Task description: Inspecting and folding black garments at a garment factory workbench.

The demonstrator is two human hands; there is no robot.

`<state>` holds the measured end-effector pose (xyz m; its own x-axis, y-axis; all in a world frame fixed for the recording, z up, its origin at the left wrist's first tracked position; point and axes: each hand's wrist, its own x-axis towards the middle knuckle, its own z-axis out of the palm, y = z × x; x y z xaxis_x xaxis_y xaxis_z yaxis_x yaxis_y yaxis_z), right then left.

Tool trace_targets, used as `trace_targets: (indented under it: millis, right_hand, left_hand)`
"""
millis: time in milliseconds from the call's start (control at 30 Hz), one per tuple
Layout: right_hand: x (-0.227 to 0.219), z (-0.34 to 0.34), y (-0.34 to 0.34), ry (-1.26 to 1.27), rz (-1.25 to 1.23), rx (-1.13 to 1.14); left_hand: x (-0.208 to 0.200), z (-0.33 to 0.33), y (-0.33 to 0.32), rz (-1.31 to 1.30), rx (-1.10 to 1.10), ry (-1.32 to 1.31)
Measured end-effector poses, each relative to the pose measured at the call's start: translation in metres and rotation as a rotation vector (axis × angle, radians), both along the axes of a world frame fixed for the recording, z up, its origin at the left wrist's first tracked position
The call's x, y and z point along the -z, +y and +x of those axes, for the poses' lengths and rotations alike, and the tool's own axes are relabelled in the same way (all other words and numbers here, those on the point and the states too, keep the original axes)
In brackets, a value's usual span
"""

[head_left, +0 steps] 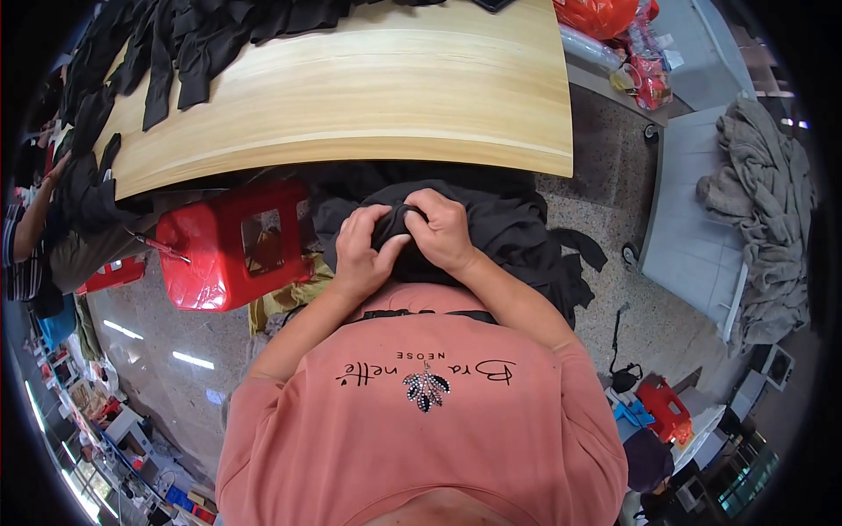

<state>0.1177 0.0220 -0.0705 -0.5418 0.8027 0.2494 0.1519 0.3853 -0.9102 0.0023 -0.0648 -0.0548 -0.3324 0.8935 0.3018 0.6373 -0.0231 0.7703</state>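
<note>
A heap of black cloth (500, 215) lies over my lap and reaches under the near edge of the table. My left hand (364, 248) is closed on a fold of this black cloth, its thumb pointing toward the other hand. Close beside it, my right hand (441, 230) pinches the same fold between thumb and curled fingers. The two hands almost meet above the cloth. Which part of a garment they grip, I cannot make out.
A light wooden table (377, 96) stands ahead, with black garments (206, 39) piled along its far left. At left is a red plastic stool (206, 250), with another person's arm (31, 219) beyond. A wheeled grey cart (693, 219) bearing grey cloth (763, 210) stands right.
</note>
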Motion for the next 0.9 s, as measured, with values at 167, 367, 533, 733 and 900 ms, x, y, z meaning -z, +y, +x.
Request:
trace_targets:
  millis: [167, 367, 533, 733, 900]
  right_hand:
    - [-0.033, 0.016, -0.007, 0.107, 0.159, -0.011]
    - [-0.064, 0.057, -0.019, 0.248, 0.829, -0.129]
    - [0.016, 0.090, -0.059, 0.048, 0.553, -0.372]
    - [0.071, 0.172, -0.089, -0.250, 0.560, -0.097]
    - [0.098, 0.257, -0.130, -0.519, 0.501, 0.093]
  left_hand:
    - [-0.022, -0.004, 0.005, 0.248, 0.153, 0.158]
    - [-0.079, 0.017, 0.038, 0.441, 0.390, 0.180]
    - [-0.142, 0.099, 0.068, 0.633, 0.735, 0.063]
    - [-0.187, 0.198, 0.010, 0.662, 1.373, -0.640]
    - [-0.178, 0.225, -0.007, 0.526, 1.635, -0.831]
